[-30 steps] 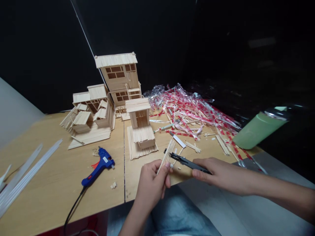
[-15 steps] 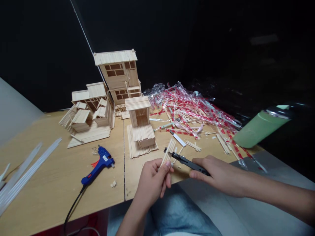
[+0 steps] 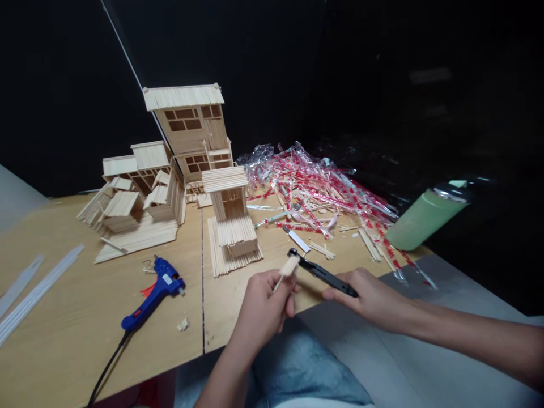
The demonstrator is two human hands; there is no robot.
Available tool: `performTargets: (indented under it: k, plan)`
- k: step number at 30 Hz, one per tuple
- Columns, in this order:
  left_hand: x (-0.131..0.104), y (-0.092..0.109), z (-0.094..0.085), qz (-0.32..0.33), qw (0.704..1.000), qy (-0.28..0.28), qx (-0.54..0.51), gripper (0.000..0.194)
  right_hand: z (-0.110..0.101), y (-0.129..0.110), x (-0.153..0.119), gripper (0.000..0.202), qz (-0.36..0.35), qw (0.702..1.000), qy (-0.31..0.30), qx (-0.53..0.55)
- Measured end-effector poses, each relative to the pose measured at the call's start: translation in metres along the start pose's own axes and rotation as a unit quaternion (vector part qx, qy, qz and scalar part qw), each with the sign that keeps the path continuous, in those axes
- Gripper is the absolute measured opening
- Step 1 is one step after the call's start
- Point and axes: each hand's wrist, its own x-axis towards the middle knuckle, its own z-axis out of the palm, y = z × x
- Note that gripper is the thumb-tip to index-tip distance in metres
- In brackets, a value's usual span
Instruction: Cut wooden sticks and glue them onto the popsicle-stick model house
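The left hand (image 3: 266,303) pinches a small bundle of thin wooden sticks (image 3: 288,268) between thumb and fingers. The right hand (image 3: 369,294) grips a long black cutter (image 3: 321,273), and its tip touches the bundle. Both are just in front of the little stick tower (image 3: 232,218), which is pale and ridged. Left of the tower lies a smooth blue glue gun (image 3: 155,289). Right of it sits a crinkly pile of red and clear wrappers (image 3: 323,190).
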Motion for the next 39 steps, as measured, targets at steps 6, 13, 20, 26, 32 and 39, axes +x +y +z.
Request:
performTargets:
  k: [6,13,20,26,32,39]
  plan:
    - [0.006,-0.002,-0.001,-0.004,1.000,-0.006,-0.008,0.039,-0.021,0.009,0.009,0.069,0.070,0.994,-0.024,0.076]
    - [0.007,0.007,-0.005,0.082,0.907,0.154,0.384,0.035,-0.027,0.013,0.005,0.067,0.026,0.996,-0.048,0.067]
    - [0.014,0.021,-0.010,0.053,0.808,0.173,0.561,0.029,-0.037,0.006,0.012,0.065,0.014,0.988,-0.052,0.147]
    - [0.016,0.014,-0.013,0.079,0.873,0.201,0.437,0.040,-0.016,-0.005,-0.002,0.065,0.013,0.919,-0.171,0.355]
    - [0.018,0.008,-0.013,0.125,0.940,0.189,0.256,0.031,0.000,-0.006,-0.008,0.064,0.018,0.922,-0.166,0.348]
    - [0.012,0.010,-0.009,0.130,0.937,0.191,0.261,0.028,0.007,-0.010,-0.002,0.064,0.032,0.907,-0.152,0.391]
